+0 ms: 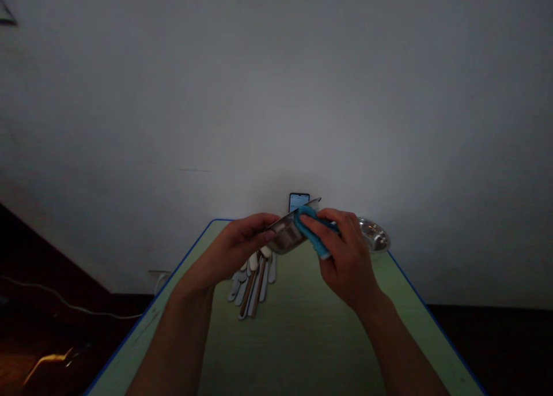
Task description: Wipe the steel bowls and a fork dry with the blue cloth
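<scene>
A shiny metal bowl [287, 234] is held tilted above the table, its rim higher on the right. My left hand [242, 240] grips the bowl's left rim, thumb on the near side. In my right hand [348, 252] is a folded blue cloth [313, 232], pressed against the outside of the bowl near its right rim. The fingers of that hand are bent around the cloth. Partly behind my left hand and the bowl lies a bunch of cutlery [254, 286], with metal, brown and white handles showing. The bowl's inside is hidden from me.
A second metal bowl [377, 236] sits at the table's far right, partly behind my right hand. A phone [299, 200] with a lit screen stands at the back by the wall. The pale green table [294, 344] has blue edges. A white cable [86, 309] runs at the left.
</scene>
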Tool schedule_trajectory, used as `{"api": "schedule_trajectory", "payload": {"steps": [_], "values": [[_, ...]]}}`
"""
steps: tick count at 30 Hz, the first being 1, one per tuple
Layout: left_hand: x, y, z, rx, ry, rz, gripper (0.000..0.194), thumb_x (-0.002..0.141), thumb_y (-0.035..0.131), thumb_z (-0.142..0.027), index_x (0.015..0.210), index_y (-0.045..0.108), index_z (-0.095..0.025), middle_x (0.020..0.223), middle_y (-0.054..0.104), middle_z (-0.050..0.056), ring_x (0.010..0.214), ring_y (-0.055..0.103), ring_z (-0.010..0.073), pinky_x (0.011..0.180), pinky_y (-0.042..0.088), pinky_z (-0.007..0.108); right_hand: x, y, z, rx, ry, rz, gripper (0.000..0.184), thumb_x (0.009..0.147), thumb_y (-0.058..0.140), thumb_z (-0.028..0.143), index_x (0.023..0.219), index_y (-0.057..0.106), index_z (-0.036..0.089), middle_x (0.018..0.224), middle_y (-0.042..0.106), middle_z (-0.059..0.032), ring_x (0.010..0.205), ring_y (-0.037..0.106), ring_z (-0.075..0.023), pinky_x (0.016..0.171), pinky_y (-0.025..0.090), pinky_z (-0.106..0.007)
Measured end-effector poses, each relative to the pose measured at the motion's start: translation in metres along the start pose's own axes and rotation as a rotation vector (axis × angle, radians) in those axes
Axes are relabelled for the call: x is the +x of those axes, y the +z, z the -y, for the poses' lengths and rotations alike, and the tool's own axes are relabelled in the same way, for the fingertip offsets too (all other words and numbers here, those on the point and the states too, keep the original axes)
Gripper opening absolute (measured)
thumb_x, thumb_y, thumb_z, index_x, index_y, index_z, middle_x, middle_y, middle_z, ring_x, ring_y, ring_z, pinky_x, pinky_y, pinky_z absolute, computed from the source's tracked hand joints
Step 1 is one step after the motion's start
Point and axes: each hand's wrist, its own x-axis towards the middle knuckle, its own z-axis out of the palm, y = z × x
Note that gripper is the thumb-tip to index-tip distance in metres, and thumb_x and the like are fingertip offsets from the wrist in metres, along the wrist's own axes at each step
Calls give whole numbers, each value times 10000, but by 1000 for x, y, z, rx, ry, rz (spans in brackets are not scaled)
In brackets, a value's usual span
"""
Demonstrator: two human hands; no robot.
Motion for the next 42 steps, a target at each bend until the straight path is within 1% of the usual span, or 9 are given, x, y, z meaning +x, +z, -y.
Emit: {"api": "schedule_trajectory", "payload": {"steps": [5, 10, 17, 21, 27, 31, 38, 42], "values": [[0, -3, 6, -34, 3, -13, 217, 824, 603, -150, 1013, 700, -197, 937, 720, 18, 854, 628, 124, 789, 484, 222, -1, 2, -3, 19, -13, -29, 573, 737, 450, -4, 1266, 516, 206, 1146, 499, -99, 1037, 458, -248, 873, 433, -444], [-3, -9, 13, -64, -37, -20, 234, 814, 630, -164, 1026, 713, -217, 918, 735, 13, 850, 642, 128, 784, 490, 223, -1, 3, -7, 50, -7, -51, 558, 750, 456, -11, 1256, 528, 212, 1132, 514, -93, 1025, 467, -239, 863, 434, -431], [-3, -12, 14, -77, -50, -10, 257, 812, 645, -187, 1060, 707, -212, 940, 739, 33, 849, 648, 141, 777, 497, 233, -1, 2, -8, 77, 8, -53, 536, 766, 470, -2, 1248, 536, 225, 1137, 514, -84, 1027, 468, -235, 864, 432, -424], [-2, -13, 15, -100, -50, -17, 261, 810, 651, -184, 1060, 710, -230, 939, 742, 26, 846, 645, 125, 777, 489, 209, 0, 3, -8, 81, 0, -60, 507, 780, 472, 5, 1236, 546, 212, 1131, 521, -88, 1024, 473, -231, 866, 430, -420], [-3, -17, 18, -114, -40, -6, 262, 813, 650, -180, 1055, 713, -258, 928, 744, 12, 852, 645, 110, 781, 483, 187, -1, 3, -9, 98, 3, -71, 497, 798, 472, 19, 1243, 537, 229, 1134, 519, -80, 1030, 476, -227, 870, 433, -422], [-3, -19, 21, -130, -37, -2, 244, 808, 658, -197, 1040, 719, -244, 927, 744, 23, 840, 651, 123, 769, 494, 204, -1, 2, -10, 104, 4, -82, 493, 799, 477, 12, 1237, 544, 229, 1140, 522, -76, 1038, 479, -222, 881, 431, -416], [-3, -22, 25, -148, -40, 3, 196, 801, 666, -197, 984, 734, -217, 920, 742, 30, 859, 655, 136, 794, 492, 222, 0, 1, -14, 123, -1, -71, 501, 781, 491, -9, 1222, 565, 218, 1151, 537, -69, 1048, 482, -216, 900, 430, -408], [-4, -22, 26, -171, -42, 2, 181, 794, 669, -189, 963, 734, -197, 895, 742, 40, 829, 659, 146, 771, 505, 237, -1, 2, -15, 124, -1, -70, 523, 773, 481, -23, 1226, 560, 227, 1163, 542, -66, 1063, 482, -217, 912, 430, -418]]}}
